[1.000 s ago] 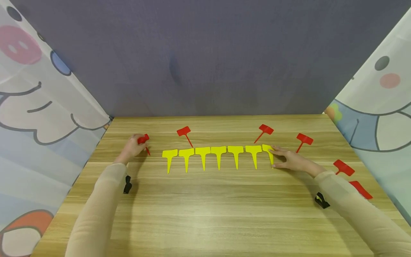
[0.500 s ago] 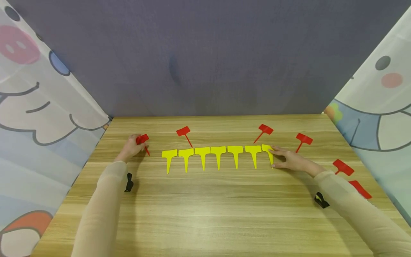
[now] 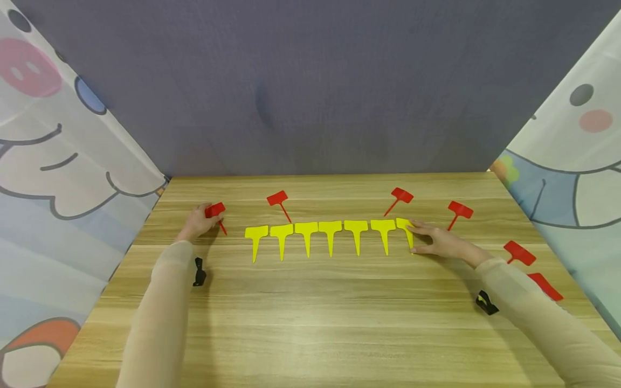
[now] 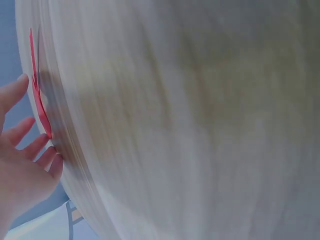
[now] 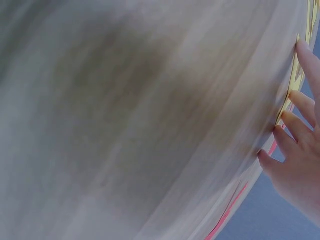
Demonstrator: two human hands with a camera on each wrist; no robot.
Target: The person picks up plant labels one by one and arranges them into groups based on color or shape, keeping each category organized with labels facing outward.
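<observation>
My left hand (image 3: 195, 222) is at the far left, its fingertips at the head of a red T-shaped plant label (image 3: 215, 209). In the left wrist view the fingers of the left hand (image 4: 27, 165) are loosely spread, the thumb apart near the label's stem (image 4: 35, 80). My right hand (image 3: 439, 241) touches the rightmost yellow T-shaped plant label (image 3: 404, 223), fingers on its head and thumb by its pointed end. Part of that head is covered. In the right wrist view, the fingertips of the right hand (image 5: 295, 150) lie along the yellow label (image 5: 286, 102).
Several yellow labels (image 3: 330, 229) stand side by side in a row, points toward me. Red labels lie behind the row, at back left (image 3: 277, 198) and back right (image 3: 402, 195). More red labels (image 3: 519, 253) lie along the right side of the wooden table (image 3: 310, 323).
My left hand has drawn back slightly, so more of the red label's head shows, and the left forearm has swung a little right. My right hand stays on the yellow label.
</observation>
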